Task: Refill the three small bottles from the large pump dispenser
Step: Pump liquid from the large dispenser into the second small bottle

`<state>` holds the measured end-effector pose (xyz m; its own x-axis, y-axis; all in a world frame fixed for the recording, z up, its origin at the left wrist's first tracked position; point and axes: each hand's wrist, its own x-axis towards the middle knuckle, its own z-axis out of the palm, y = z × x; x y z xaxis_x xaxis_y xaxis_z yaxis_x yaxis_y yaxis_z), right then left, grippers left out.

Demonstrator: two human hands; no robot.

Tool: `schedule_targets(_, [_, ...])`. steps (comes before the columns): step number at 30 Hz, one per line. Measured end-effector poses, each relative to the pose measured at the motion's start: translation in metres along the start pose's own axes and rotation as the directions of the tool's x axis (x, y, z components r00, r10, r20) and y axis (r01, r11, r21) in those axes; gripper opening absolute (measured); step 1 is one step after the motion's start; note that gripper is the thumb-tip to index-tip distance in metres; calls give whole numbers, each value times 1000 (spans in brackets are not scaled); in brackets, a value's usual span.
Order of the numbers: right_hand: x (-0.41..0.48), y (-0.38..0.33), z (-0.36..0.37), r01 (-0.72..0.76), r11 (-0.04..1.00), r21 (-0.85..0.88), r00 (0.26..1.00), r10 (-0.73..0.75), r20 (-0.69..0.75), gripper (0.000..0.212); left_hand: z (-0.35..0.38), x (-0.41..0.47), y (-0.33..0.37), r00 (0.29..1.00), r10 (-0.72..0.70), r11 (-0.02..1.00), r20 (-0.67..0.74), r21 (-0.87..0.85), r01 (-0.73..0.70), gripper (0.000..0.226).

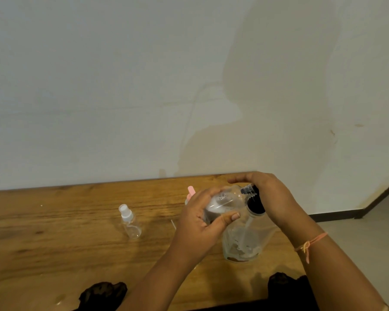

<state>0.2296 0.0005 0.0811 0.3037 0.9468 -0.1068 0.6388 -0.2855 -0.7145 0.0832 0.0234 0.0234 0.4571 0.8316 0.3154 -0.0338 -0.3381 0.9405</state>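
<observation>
My left hand (202, 223) grips a small clear bottle (225, 202), tilted on its side with its open threaded neck pointing right at the black pump head (255, 202) of the large clear dispenser (245, 241). My right hand (267, 194) lies curled over the pump head from above. The dispenser stands on the wooden table (54, 232) and holds a little liquid at its base. A second small clear bottle (130, 222) with a white spray cap stands alone to the left. A pink-capped bottle (191, 191) shows partly behind my left hand.
The table meets a pale wall at the back, and its right end drops to a tiled floor (357, 232). Dark cloth (103, 294) lies at the near edge. A thin white stick (173, 224) rests on the table left of my left hand.
</observation>
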Motion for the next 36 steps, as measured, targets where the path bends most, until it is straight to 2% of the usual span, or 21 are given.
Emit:
schedule_targets(5, [0,1,-2,-72,980,186,997,63,53,29,1,-2,4,1000,-4,1000,10,-30,4,40])
schedule_targets(7, [-7,3,-5,-94,967,238,992,70,107,39,0,-1,6,1000,4,1000,12,-12,-3,40])
schedule_targets(8, [-8,1,-5,-77,960,268,995,57,80,44,0,-1,6,1000,5,1000,12,-1,-5,40])
schedule_targets(9, [-6,1,-4,21,961,274,1000,-24,8,43,-1,-1,6,1000,7,1000,13,0,-7,40])
schedule_targets(10, [-6,-2,-3,93,952,291,995,-80,-55,34,-1,0,4,1000,6,1000,14,-3,-6,40])
schedule_targets(12, [-6,-4,-3,161,955,248,987,-148,-70,34,-1,1,1,1000,3,1000,8,-5,-3,43])
schedule_targets(13, [-5,-3,-4,126,960,250,992,-123,-30,37,0,1,0,1000,3,1000,6,-5,-3,44])
schedule_targets(15, [2,0,-5,-28,971,237,996,8,84,26,1,1,1,1000,-1,1000,9,10,1,45])
schedule_targets(16, [-3,4,-8,-74,972,224,981,31,190,25,1,1,1,1000,-7,1000,12,16,7,43])
schedule_targets(18, [-8,10,-10,-128,966,227,949,53,311,25,2,1,-1,1000,-29,999,9,15,28,41])
schedule_targets(20, [-6,4,-11,-183,964,194,932,107,347,21,1,0,-2,999,-39,999,11,9,39,44])
schedule_targets(21, [-1,-1,-10,-211,957,197,933,137,334,19,1,1,-2,999,-39,999,16,16,39,46])
schedule_targets(23, [7,-10,-7,-210,938,275,966,156,205,21,1,0,1,999,-31,999,20,24,31,44])
schedule_targets(25, [5,-10,-9,-232,916,326,963,169,210,25,0,0,5,1000,-22,999,19,23,22,41])
schedule_targets(26, [3,-12,-10,-218,931,292,966,163,201,21,-1,0,6,1000,-15,1000,19,19,14,41])
schedule_targets(29, [14,-8,-7,-151,962,228,986,129,109,27,-1,0,2,1000,-9,1000,17,30,9,46])
schedule_targets(32, [12,-11,-8,-214,945,249,975,192,109,27,0,1,1,1000,-14,1000,19,3,14,48])
schedule_targets(34, [6,-12,-6,-93,976,197,995,85,51,35,1,1,5,1000,-13,1000,19,-5,13,44])
schedule_targets(36, [2,-13,-6,-150,966,211,988,138,70,32,1,1,2,1000,-12,1000,10,-2,12,42])
